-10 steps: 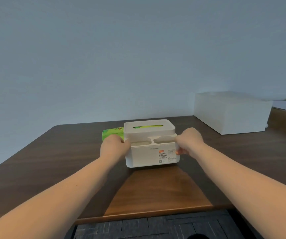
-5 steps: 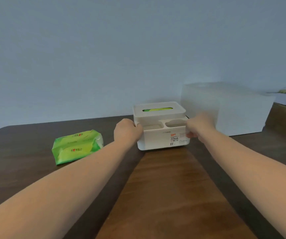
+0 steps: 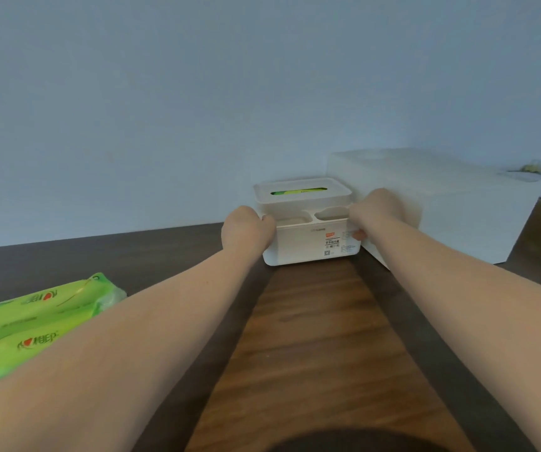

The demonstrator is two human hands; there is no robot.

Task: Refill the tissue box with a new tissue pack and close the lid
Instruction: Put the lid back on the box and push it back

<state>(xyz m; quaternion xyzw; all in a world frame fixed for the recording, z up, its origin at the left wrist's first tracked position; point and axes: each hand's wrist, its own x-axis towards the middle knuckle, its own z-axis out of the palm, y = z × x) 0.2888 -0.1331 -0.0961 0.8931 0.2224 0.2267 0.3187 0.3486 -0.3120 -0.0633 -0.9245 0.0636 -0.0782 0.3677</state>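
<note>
The wooden table [image 3: 311,337] carries everything here, and the tissue box [image 3: 308,223] sits far out at about one o'clock from the viewer, its right side hard up against a big white box [image 3: 441,203] at two o'clock. To do this step well, I judge the box should first be steadied flat with even pressure from both sides, then one hand kept on the body while the other finds the lid's edge and lifts it straight up, so the base does not ride up with it. The lid [image 3: 301,190] lies shut on top, something green showing through its slot, so the refill is not yet begun. The new tissue pack [image 3: 34,321] lies flat at nine o'clock, well apart from the box, within easy reach of the left arm. Both arms stretch almost straight forward, converging on the box. The left hand [image 3: 246,233] is curled against the box's left end, fingers wrapped round the corner and gripping it. The right hand [image 3: 376,210] clasps the right end, thumb pressed on the front face by the label [image 3: 331,244].
</note>
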